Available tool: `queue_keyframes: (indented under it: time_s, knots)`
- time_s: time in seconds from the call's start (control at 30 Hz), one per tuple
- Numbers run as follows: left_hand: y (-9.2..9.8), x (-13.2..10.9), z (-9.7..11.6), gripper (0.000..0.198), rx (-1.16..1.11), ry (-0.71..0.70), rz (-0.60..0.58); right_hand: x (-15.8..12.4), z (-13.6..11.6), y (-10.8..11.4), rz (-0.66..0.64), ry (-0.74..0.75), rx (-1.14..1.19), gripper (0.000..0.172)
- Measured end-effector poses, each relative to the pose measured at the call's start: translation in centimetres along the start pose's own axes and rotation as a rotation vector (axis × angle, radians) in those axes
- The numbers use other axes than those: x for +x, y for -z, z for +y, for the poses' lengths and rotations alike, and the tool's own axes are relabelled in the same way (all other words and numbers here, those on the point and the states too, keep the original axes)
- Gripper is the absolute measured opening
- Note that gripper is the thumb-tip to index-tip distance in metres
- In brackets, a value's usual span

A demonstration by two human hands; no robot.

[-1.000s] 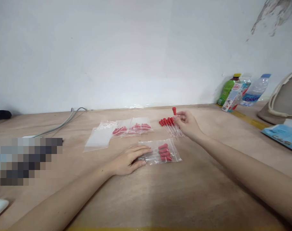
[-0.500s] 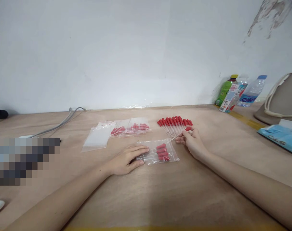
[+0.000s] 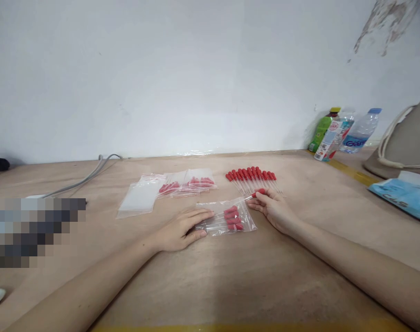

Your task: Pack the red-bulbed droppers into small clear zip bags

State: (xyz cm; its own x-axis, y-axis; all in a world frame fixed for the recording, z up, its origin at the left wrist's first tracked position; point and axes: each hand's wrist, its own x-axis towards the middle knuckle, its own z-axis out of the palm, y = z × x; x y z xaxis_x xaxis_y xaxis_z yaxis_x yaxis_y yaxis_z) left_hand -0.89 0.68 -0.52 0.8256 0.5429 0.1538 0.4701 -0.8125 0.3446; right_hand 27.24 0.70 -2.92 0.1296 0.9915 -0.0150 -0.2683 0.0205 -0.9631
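My left hand (image 3: pixel 184 228) lies flat on the left end of a clear zip bag (image 3: pixel 246 222) that holds several red-bulbed glass droppers. My right hand (image 3: pixel 274 210) pinches one red-bulbed dropper (image 3: pixel 259 192) at the bag's right, open end, its glass tip pointing toward the bag. A row of several loose droppers (image 3: pixel 250 177) lies just behind that hand on the wooden table (image 3: pixel 210 276).
Filled dropper bags (image 3: pixel 189 183) and an empty clear bag (image 3: pixel 139 199) lie to the left. A grey cable (image 3: pixel 88 177) runs at the back left. Bottles (image 3: pixel 334 131), a beige bag (image 3: pixel 405 143) and a blue tissue pack (image 3: pixel 404 193) stand at the right.
My right hand came down from above the loose row with a dropper and moved left to the bag's open end. My left hand has stayed on the bag.
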Motion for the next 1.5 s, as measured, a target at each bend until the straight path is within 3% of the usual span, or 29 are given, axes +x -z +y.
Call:
queue_keyframes:
  time_s: [0.23, 0.47, 0.73, 0.83, 1.0, 1.17, 1.33, 1.5]
  knots:
    - [-0.1, -0.1, -0.1, 0.049, 0.011, -0.006, -0.002, -0.4, -0.6, 0.0, -0.225, 0.008, -0.218, 0.033]
    - [0.1, 0.0, 0.1, 0.049, 0.009, -0.024, -0.003, -0.7, -0.9, 0.1, -0.433, -0.002, -0.356, 0.034]
    - [0.1, 0.0, 0.1, 0.048, 0.006, -0.010, 0.001, -0.2, -1.3, -0.3, -0.540, -0.049, -0.399, 0.033]
    - [0.0, -0.1, 0.1, 0.047, 0.004, -0.012, 0.004, 0.2, -1.3, -0.1, -0.527, -0.072, -0.396, 0.032]
    - [0.0, -0.1, 0.0, 0.047, 0.001, -0.004, -0.003, -0.1, -0.9, -0.9, -0.400, -0.055, -0.444, 0.025]
    - [-0.1, 0.0, -0.1, 0.047, -0.004, -0.018, 0.020, -0.6, -1.0, -1.9, -0.449, -0.057, -0.355, 0.018]
    - [-0.1, 0.0, 0.0, 0.046, -0.001, -0.026, 0.007, -0.6, -0.8, -2.1, -0.243, -0.083, -0.336, 0.013]
    - [0.0, 0.1, 0.1, 0.046, 0.004, -0.018, -0.006, -0.8, -0.8, -1.8, -0.441, -0.103, -0.239, 0.020]
